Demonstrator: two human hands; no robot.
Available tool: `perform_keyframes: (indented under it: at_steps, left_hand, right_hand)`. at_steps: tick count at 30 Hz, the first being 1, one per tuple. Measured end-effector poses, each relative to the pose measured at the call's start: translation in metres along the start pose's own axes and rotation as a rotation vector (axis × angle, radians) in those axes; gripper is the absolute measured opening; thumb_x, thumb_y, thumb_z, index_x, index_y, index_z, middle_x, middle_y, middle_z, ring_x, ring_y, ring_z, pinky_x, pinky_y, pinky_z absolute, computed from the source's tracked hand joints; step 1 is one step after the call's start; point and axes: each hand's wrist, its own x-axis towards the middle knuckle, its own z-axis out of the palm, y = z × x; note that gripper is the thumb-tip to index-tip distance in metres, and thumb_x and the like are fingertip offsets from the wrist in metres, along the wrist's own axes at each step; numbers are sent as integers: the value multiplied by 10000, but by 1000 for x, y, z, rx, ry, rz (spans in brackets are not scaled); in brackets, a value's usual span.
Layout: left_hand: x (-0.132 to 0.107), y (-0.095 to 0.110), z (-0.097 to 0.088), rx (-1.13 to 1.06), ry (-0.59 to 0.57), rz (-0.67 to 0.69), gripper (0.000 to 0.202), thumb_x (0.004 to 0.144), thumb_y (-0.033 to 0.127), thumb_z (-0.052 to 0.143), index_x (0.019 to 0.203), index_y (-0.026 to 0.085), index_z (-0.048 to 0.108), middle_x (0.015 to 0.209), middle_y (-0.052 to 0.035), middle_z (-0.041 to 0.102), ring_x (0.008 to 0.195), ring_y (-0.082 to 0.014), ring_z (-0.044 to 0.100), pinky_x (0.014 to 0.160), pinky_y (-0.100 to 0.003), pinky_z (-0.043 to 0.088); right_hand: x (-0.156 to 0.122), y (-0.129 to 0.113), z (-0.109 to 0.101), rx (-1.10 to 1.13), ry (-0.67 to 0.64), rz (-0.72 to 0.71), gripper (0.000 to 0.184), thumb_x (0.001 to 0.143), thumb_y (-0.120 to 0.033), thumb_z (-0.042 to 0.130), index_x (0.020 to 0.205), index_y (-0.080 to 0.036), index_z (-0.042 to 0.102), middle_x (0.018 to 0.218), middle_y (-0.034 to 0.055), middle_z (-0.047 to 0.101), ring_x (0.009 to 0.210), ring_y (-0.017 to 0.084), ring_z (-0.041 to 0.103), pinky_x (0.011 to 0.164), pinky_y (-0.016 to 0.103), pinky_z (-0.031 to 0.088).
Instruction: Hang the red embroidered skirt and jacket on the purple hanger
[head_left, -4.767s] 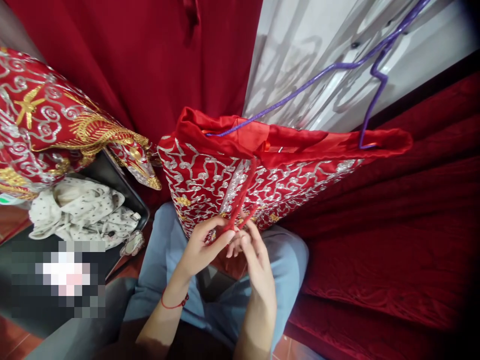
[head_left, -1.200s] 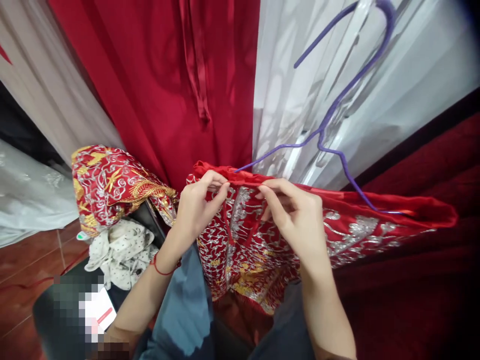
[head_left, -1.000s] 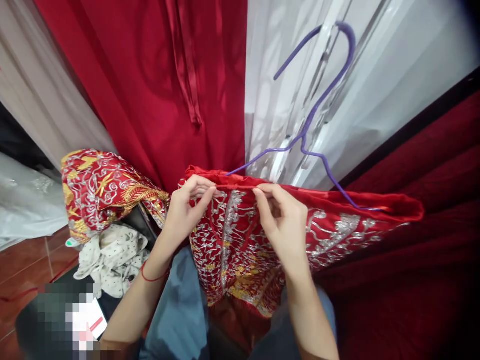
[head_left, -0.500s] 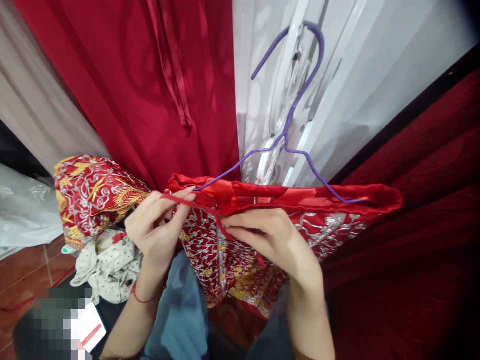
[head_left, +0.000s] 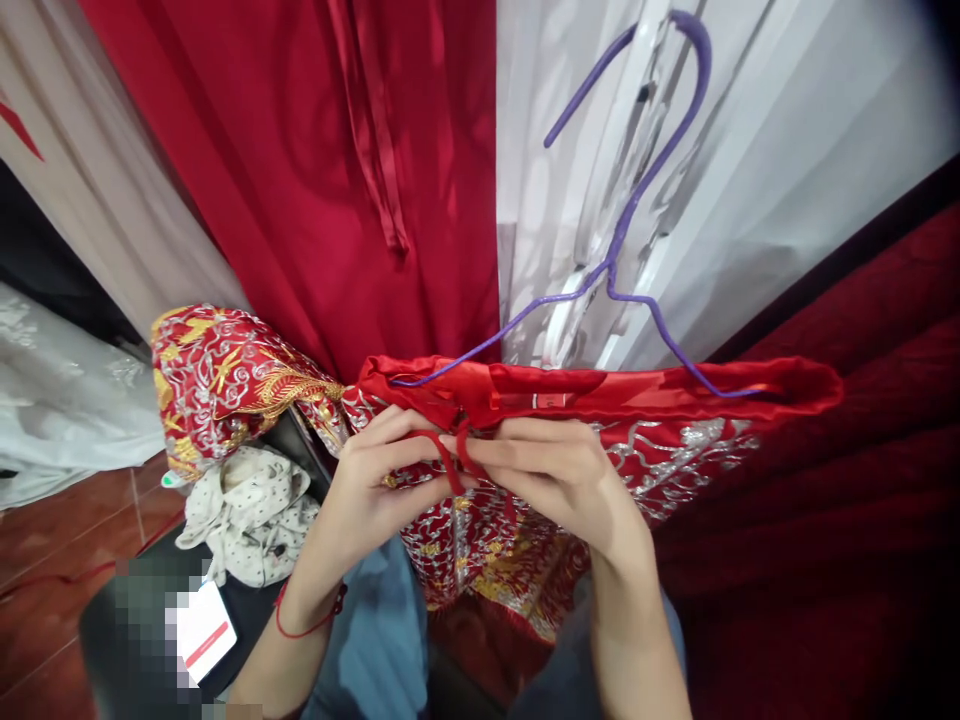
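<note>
The red skirt [head_left: 480, 560] is already on the purple hanger [head_left: 616, 245]. At the waistband [head_left: 645, 390], left hand [head_left: 371, 485] and right hand [head_left: 559, 470] each pinch the cord [head_left: 448, 461], grip closed; the tying looks unfinished.

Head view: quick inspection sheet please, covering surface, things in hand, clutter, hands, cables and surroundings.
Surface: black surface at lower left, partly pixelated.
Things in hand: red cord at the waistband of an embroidered red garment; purple hanger inside it.
Clutter: spotted white cloth and white card-like item on the black surface.
Hands: left hand and right hand hold the red cord, fingertips close together; grip partly hidden.
Cables: nothing certain; thin red strand at far left, nature unclear.
Surroundings: bright red fabric and white fabric behind, tiled floor below.
</note>
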Motion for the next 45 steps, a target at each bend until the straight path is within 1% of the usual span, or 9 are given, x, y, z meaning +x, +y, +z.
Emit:
perform_keyframes:
  at_steps: [5, 10, 14, 18, 23, 27, 33, 38, 45]
  left_hand:
    - [-3, 1, 6, -35, -6, -69, 184, 741, 308, 827, 898, 240, 761, 931, -40, 716, 806, -182, 628, 727, -303, 516]
    - [-6, -5, 16, -205, -17, -136, 121, 755, 310, 817, 800, 220, 748, 838, -26, 706, 733, -152, 611, 677, -272, 496]
    - [-6, -12, 19, -395, 35, -254, 152, 790, 329, 786, 734, 196, 738, 760, -22, 673, 610, -108, 559, 525, -228, 417]
    - [-4, -14, 23, -418, 114, -276, 214, 764, 367, 804, 709, 180, 716, 635, 12, 575, 515, -72, 462, 449, -208, 336]
    - [-7, -14, 30, -321, 156, -292, 208, 894, 393, 656, 838, 192, 654, 609, 30, 604, 488, -75, 487, 454, -196, 364]
    - [-9, -24, 20, -45, 278, -235, 116, 973, 323, 530, 957, 209, 549, 603, 55, 632, 482, -72, 534, 486, -178, 382]
    - [-4, -53, 5, 484, 497, -16, 74, 911, 252, 612, 936, 189, 583, 688, 37, 678, 550, -74, 609, 561, -181, 418]
    - [-1, -72, 11, 580, 481, 43, 70, 908, 247, 601, 931, 181, 602, 702, 10, 695, 585, -100, 646, 593, -196, 448]
    - [2, -86, 26, 627, 404, -12, 136, 906, 309, 594, 927, 180, 633, 741, -31, 718, 665, -146, 680, 677, -235, 484]
  right_hand:
    - [0, 0, 3, -181, 17, -118, 236, 973, -203, 568, 1121, -219, 752, 678, -27, 634, 580, 70, 556, 518, 201, 394]
    - [0, -2, 9, -235, 59, -196, 203, 978, -218, 562, 1017, -200, 760, 664, -25, 634, 574, 74, 549, 545, 214, 403]
    - [0, -6, 15, -337, 120, -152, 167, 966, -196, 569, 1012, -161, 726, 691, -2, 656, 585, 88, 566, 565, 226, 430]
    - [-1, -10, 21, -368, 120, -70, 162, 966, -175, 549, 1031, -151, 696, 743, 18, 695, 609, 95, 602, 596, 225, 471]
    - [-2, -11, 29, -377, 183, 85, 186, 959, -175, 533, 1079, -168, 674, 812, 33, 716, 615, 102, 610, 588, 226, 475]
    - [-3, -10, 24, -423, 298, 166, 177, 951, -184, 533, 1071, -181, 663, 808, 17, 701, 598, 92, 594, 582, 217, 466]
    - [-13, 2, 1, -858, 457, 123, 173, 926, -207, 576, 1045, -205, 701, 895, 43, 739, 614, 105, 599, 604, 249, 447]
    - [-25, 12, -6, -1096, 412, -2, 173, 918, -197, 587, 1023, -204, 724, 820, 45, 741, 609, 114, 599, 585, 266, 406]
    - [-34, 27, -12, -1141, 362, 58, 201, 944, -234, 549, 1005, -189, 735, 725, 39, 703, 548, 107, 551, 552, 277, 372]
